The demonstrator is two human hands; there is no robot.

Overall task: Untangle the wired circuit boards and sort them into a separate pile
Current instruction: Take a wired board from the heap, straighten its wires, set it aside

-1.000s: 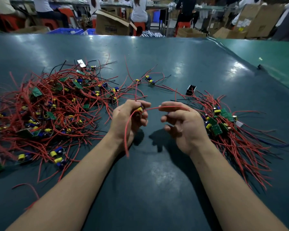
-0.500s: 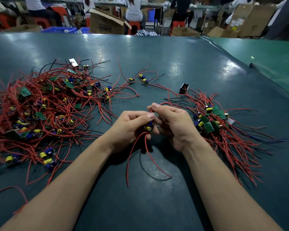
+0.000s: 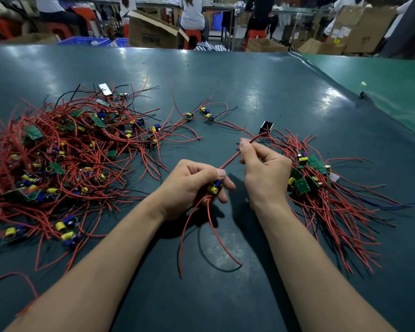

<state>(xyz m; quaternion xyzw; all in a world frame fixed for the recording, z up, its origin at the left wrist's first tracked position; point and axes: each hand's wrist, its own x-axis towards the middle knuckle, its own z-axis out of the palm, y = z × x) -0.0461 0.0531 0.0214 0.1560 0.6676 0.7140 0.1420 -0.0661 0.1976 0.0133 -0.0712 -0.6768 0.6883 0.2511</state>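
Nearest, two bare forearms reaching in from the bottom edge over a dark teal table [image 3: 249, 97]. Between them, loose wire tails [image 3: 196, 238] (two red, one black) drooping from the left hand onto the tabletop and curling there.

Just beyond, the left hand [image 3: 192, 185], fingers curled round one small circuit board [image 3: 215, 186] with yellow and blue parts, thumb pressed on top. From that board, a red wire [image 3: 232, 158] running taut up and to the right into the right hand [image 3: 264, 171], pinched between thumb and fingertips, its free end poking past them. Hands near each other but not touching, joined only by that wire.

Right of the right hand, the sorted pile [image 3: 321, 188]: green boards bunched together, red leads fanned out toward the near right.

Left, well apart, the tangled heap [image 3: 65, 159], much larger, boards and red and black wires knotted together.

Farther back, a few stray boards [image 3: 201, 113] with leads, and a small black part [image 3: 266, 127] standing just past the right fingertips.

Beyond the table, cardboard boxes [image 3: 153, 32], blue crates [image 3: 86, 41], seated people [image 3: 192, 13].
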